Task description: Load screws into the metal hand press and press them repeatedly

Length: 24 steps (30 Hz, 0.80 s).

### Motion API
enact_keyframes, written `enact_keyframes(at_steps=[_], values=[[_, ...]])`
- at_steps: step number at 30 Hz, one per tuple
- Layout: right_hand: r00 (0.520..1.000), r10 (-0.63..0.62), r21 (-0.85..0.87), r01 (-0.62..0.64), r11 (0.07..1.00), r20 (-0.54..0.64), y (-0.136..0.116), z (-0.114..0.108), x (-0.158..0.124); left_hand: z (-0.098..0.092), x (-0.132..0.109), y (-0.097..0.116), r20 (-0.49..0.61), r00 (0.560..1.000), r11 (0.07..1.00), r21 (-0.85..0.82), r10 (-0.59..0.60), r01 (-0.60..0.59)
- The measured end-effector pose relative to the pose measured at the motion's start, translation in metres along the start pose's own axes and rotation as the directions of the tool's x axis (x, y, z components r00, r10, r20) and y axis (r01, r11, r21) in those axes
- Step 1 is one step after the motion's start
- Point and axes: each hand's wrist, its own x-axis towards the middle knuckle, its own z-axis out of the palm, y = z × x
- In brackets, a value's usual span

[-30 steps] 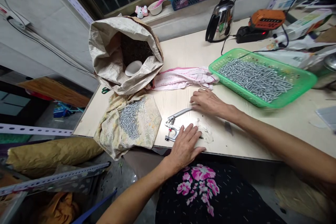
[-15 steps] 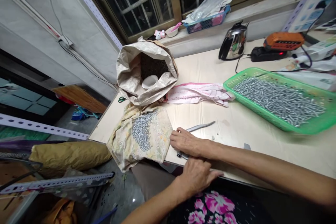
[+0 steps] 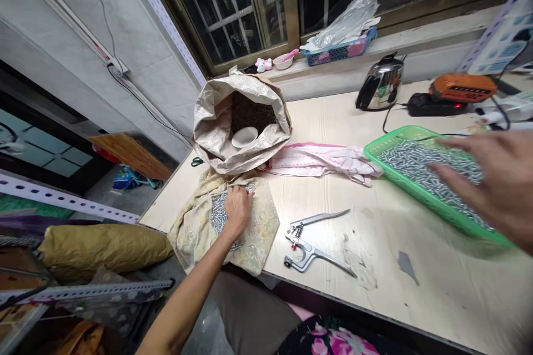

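Tabletop pliers now lie untouched: left hand curls onto screws, right hand open-fingered, empty.

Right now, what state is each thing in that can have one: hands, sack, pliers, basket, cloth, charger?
left hand: palm down on the small metal pieces on the floral cloth
right hand: fingers spread, open, above the green basket
green basket: holds many metal pieces
paper sack: open, rim rolled down, white bowl inside
snap pliers: handles apart, lying untouched
floral cloth: spread, draped over the table edge
charger: red light on
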Motion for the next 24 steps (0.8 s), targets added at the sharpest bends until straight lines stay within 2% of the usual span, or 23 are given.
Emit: enact_keyframes(at_steps=[2,4,7,9,12,14,15,17,19,21,24], values=[[0.999,0.029,-0.001,-0.029,1.000,0.042,-0.017,0.026,-0.030,0.007,0.007,0.001,0.080,0.997,0.999,0.041,-0.006,0.003],[0.988,-0.071,0.153,0.050,0.987,0.137,-0.042,0.057,-0.060,0.012,0.010,0.004,0.139,0.990,0.999,0.053,-0.016,0.009],[0.951,-0.125,0.270,0.046,0.962,0.283,-0.080,0.096,-0.094,0.014,0.015,0.005,0.177,0.983,0.998,0.056,-0.040,0.031],[0.928,-0.144,0.275,0.046,0.960,0.344,-0.097,0.112,-0.104,0.011,0.018,0.004,0.189,0.981,0.998,0.051,-0.045,0.036],[0.913,-0.179,0.259,0.085,0.962,0.366,-0.111,0.127,-0.106,0.000,0.016,0.005,0.204,0.979,1.000,0.020,-0.012,0.009],[0.904,-0.212,0.252,0.121,0.960,0.372,-0.114,0.132,-0.102,-0.010,0.005,0.010,0.229,0.973,0.997,-0.074,0.036,-0.019],[0.898,-0.230,0.254,0.138,0.957,0.376,-0.114,0.134,-0.101,-0.015,-0.003,0.014,0.257,0.965,0.984,-0.178,0.058,-0.012],[0.888,-0.261,0.265,0.166,0.950,0.379,-0.114,0.134,-0.099,-0.025,-0.026,0.022,0.331,0.939,0.890,-0.451,0.097,0.067],[0.888,-0.281,0.265,0.191,0.945,0.363,-0.115,0.131,-0.099,-0.032,-0.052,0.031,0.388,0.911,0.723,-0.669,0.140,0.173],[0.888,-0.300,0.257,0.217,0.942,0.348,-0.116,0.126,-0.100,-0.035,-0.078,0.037,0.406,0.899,0.598,-0.766,0.166,0.236],[0.887,-0.326,0.243,0.254,0.936,0.326,-0.119,0.119,-0.100,-0.031,-0.109,0.043,0.419,0.896,0.501,-0.813,0.150,0.296]])
